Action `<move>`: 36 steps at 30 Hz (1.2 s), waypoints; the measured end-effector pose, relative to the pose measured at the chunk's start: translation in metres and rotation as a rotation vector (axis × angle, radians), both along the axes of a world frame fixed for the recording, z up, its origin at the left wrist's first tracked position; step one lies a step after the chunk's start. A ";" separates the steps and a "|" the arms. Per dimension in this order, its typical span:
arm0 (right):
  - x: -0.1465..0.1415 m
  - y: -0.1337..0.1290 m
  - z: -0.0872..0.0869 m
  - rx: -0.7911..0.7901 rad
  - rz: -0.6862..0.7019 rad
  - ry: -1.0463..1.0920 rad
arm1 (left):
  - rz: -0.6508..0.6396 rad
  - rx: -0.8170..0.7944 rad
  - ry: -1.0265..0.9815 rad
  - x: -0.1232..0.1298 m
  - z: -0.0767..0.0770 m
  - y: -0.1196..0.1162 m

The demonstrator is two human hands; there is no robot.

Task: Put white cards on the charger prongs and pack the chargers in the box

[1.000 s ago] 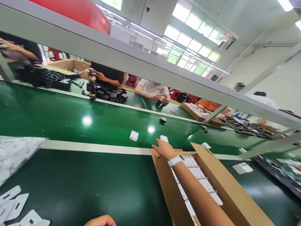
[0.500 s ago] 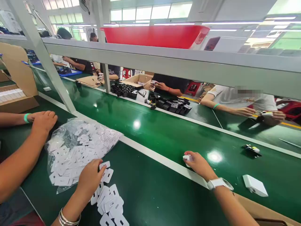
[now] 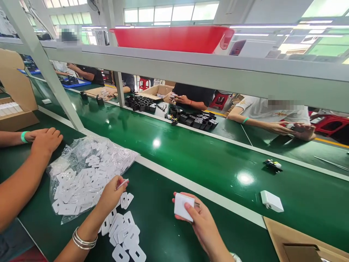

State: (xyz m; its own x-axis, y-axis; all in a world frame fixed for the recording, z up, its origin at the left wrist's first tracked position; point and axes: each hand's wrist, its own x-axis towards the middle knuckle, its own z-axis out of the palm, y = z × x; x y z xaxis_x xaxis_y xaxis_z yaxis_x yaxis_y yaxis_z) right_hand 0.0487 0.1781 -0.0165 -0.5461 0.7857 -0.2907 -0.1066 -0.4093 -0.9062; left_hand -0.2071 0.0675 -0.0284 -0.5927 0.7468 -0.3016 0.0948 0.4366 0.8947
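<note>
Left hand (image 3: 111, 193): thumb and fingers are pinched on a small white plate (image 3: 122, 184), which is held tilted just above the worktop (image 3: 163, 233); silvery bracelets (image 3: 83, 240) are worn on the wrist.
Right hand (image 3: 200, 216): a white block (image 3: 183, 206) is clasped between thumb and fingers, its metal prongs pointed to the right; it is held well apart from the left hand.
Cardboard box (image 3: 16, 82): white pieces are lined up inside it at the far left.
Co-worker's hands (image 3: 49, 140): one is laid over the other, and a green band (image 3: 24, 137) is worn on one wrist.
Plastic bag (image 3: 128, 156): many white plates are gathered in it, just beside the left hand.
Loose plates (image 3: 125, 229): these are scattered, partly overlapped, on the worktop between the two hands.
Red basin (image 3: 174, 39): it is carried by the overhead shelf (image 3: 191, 67).
Black casings (image 3: 188, 118): these are massed across the green lane (image 3: 191, 156).
Second white block (image 3: 272, 201): it is laid on the lane, near a small electronic part (image 3: 272, 165).
Open carton (image 3: 275, 233): only its corner is shown, lower right.
</note>
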 end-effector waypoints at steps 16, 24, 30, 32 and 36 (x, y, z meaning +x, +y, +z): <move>-0.032 -0.056 -0.009 0.540 -0.059 -0.322 | -0.234 0.314 -0.902 0.099 0.013 -0.008; -0.031 -0.069 -0.022 0.507 -0.109 -0.205 | -0.390 0.302 -0.575 0.114 0.012 -0.019; -0.015 -0.084 -0.033 0.486 -0.195 -0.049 | -0.570 0.246 -0.361 0.120 0.020 -0.022; -0.004 -0.092 -0.032 0.376 -0.166 0.028 | -0.605 0.237 -0.335 0.123 0.018 -0.022; 0.017 -0.108 -0.028 0.129 -0.102 0.146 | -0.644 0.231 -0.319 0.132 0.012 -0.020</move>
State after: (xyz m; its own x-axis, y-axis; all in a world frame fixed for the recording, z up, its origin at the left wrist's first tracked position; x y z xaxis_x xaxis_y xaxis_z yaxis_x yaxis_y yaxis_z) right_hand 0.0661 0.0703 -0.0446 -0.4910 0.8645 -0.1073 -0.2755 -0.2709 -0.9223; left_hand -0.0751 0.0478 -0.0162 0.0727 0.9811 -0.1795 -0.0112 0.1808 0.9835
